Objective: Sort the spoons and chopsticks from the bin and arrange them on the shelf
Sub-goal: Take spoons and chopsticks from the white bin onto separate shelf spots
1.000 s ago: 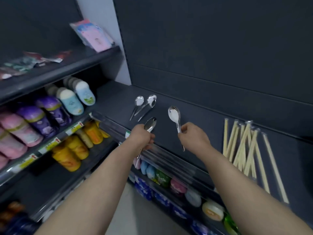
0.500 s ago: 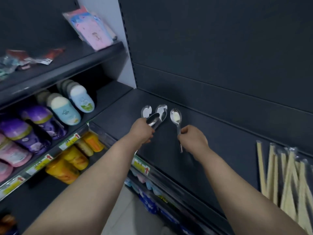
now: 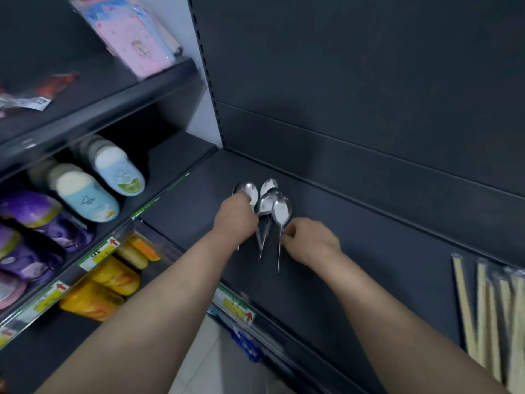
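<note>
So the spoons (image 3: 267,201) are all bunched up on the dark grey shelf (image 3: 369,251), toward its left end and close to the back panel, bowls pointing away and handles running back toward the person. Looks like four or so, overlapping each other, shiny metal. The right hand (image 3: 311,243) has the rightmost spoon (image 3: 281,210) pinched by its thin handle between the fingertips (image 3: 285,231); its bowl sits right up against the others and the handle tip pokes out below the fingers. The left hand (image 3: 237,220) is knuckles-up right on the left side of the pile, partly covering the leftmost bowl. Its fingers are tucked under and hidden from the camera, so honestly can't tell if it's gripping a spoon or just resting on them. A bit of handle sticks out below its wrist. Way off on the right end of the same shelf there's a row of chopsticks (image 3: 488,308) in clear wrappers, lying roughly parallel, well apart from the spoons. Next bay over on the left has pale blue bottles (image 3: 85,194), purple packs (image 3: 31,211) beside them, yellow packs (image 3: 93,297) one level down, and a pink packet (image 3: 136,44) up top. There's a yellow-and-green price label (image 3: 235,305) on the shelf's front edge, between the two forearms.
</note>
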